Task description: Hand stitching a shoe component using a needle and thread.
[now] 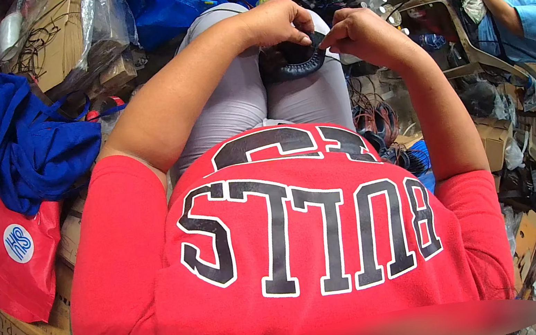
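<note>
On my lap, between my grey-trousered thighs, rests a black leather-like shoe upper (303,69) with a curved, puckered edge. My left hand (279,22) reaches over its far side, thumb and fingers pinched on the black material. Opposite it, my right hand (359,34) is closed, with its fingertips pressed together at the upper's right edge. Whatever lies between those right fingertips is too small to make out. Part of the upper is hidden by the left hand.
At the left lie a blue cloth (19,147) and a red plastic bag (14,250) on cardboard boxes. A blue bag (172,7) sits beyond my knees. On the right are a worn chair frame (466,45), tangled cords (376,119) and another person (518,22) in a light blue shirt.
</note>
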Demonstrator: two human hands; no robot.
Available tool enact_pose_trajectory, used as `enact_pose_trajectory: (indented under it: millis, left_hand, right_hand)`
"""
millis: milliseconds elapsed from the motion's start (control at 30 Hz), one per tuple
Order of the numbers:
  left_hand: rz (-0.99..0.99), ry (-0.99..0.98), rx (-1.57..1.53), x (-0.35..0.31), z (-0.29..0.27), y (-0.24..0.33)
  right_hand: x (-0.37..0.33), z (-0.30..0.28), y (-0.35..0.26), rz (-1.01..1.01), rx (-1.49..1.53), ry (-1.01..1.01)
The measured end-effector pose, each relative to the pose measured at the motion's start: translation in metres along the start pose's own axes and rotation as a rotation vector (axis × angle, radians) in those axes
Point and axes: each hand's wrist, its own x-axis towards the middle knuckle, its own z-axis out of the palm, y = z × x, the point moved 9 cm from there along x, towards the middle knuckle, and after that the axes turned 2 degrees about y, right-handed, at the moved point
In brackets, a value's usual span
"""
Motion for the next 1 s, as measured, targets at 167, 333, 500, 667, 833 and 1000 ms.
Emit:
enact_pose_trajectory:
  millis: [167, 333, 500, 667, 833, 1000]
  left_hand:
    - [0.186, 0.135, -0.075, 0.000, -0.001, 0.004]
    - [0.138, 0.264, 0.074, -0.020, -0.007, 0.015]
    - [-0.101, 0.182, 0.248, -0.067, -0.022, 0.009]
    - [0.045, 0.558, 0.495, -0.095, -0.071, 0.005]
    - [0.305, 0.572, -0.540, -0.061, -0.046, 0.013]
    - [0.260, 0.259, -1.404, -0.033, -0.004, 0.016]
  right_hand:
    - [0.008, 0.015, 0.011, 0.096, 0.178, 0.017]
    - [-0.006, 0.038, 0.041, 0.250, 0.591, -0.079]
    - [-0.030, 0.041, 0.072, 0.266, 0.873, 0.133]
    - [-0.028, 0.048, 0.065, 0.083, 0.589, 0.368]
    - [-0.032, 0.052, 0.124, 0.384, 1.420, 0.917]
    - [-0.011, 0.066, 0.071, 0.082, 2.580, 0.517]
